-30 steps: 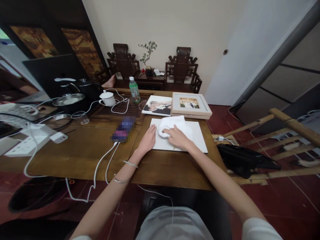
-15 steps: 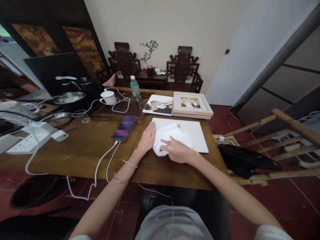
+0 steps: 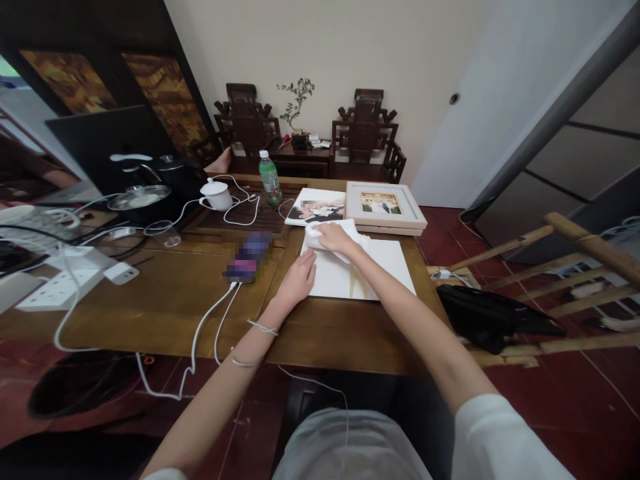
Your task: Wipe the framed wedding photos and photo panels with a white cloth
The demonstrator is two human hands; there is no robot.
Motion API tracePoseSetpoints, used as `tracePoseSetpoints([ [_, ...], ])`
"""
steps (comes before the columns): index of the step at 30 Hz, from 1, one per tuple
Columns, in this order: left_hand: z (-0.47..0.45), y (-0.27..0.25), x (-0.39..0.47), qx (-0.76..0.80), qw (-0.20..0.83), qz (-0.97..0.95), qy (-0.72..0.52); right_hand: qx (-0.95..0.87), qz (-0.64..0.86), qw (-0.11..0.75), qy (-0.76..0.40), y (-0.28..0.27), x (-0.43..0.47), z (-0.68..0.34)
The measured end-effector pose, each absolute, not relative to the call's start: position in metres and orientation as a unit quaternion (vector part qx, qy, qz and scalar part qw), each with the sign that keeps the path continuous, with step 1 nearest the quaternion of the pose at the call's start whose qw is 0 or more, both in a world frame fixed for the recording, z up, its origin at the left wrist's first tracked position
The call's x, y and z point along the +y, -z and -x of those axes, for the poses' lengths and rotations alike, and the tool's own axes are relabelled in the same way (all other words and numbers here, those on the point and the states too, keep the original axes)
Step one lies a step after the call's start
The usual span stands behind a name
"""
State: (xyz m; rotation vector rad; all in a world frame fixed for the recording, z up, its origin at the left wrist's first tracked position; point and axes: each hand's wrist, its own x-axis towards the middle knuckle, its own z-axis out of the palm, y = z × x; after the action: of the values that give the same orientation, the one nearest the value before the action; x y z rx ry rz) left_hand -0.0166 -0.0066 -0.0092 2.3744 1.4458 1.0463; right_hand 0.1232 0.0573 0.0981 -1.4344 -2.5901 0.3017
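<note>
The left hand [image 3: 299, 279] lay flat, fingers together, at the left edge of a white board [image 3: 393, 267], lengthwise left-right on the bench [image 3: 330, 340]; across the board's far-left part stretched a white cloth [image 3: 356, 233], held by the right hand [image 3: 333, 238].

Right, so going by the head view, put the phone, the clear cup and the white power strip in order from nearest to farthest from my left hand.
1. Phone, just left of your left hand.
2. Clear cup, farther left, past the phone.
3. White power strip, far left.
</note>
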Motion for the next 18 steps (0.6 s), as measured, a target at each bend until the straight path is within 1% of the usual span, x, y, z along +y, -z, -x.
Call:
tracePoseSetpoints([
  [4, 0.018, 0.010, -0.006, 0.484, 0.081, -0.799, -0.349, -0.859, 0.493, 0.065, -0.122, -0.102, 0.067, -0.097],
  [7, 0.018, 0.011, -0.005, 0.486, 0.077, -0.798, -0.348, -0.843, 0.517, 0.058, -0.134, -0.107, 0.073, -0.108],
  [12, 0.016, 0.011, -0.006, 0.485, 0.075, -0.799, -0.348, -0.800, 0.578, 0.054, -0.153, -0.118, 0.078, -0.176],
  [18, 0.015, 0.010, -0.007, 0.483, 0.071, -0.799, -0.351, -0.757, 0.632, 0.089, -0.143, -0.112, 0.064, -0.266],
])
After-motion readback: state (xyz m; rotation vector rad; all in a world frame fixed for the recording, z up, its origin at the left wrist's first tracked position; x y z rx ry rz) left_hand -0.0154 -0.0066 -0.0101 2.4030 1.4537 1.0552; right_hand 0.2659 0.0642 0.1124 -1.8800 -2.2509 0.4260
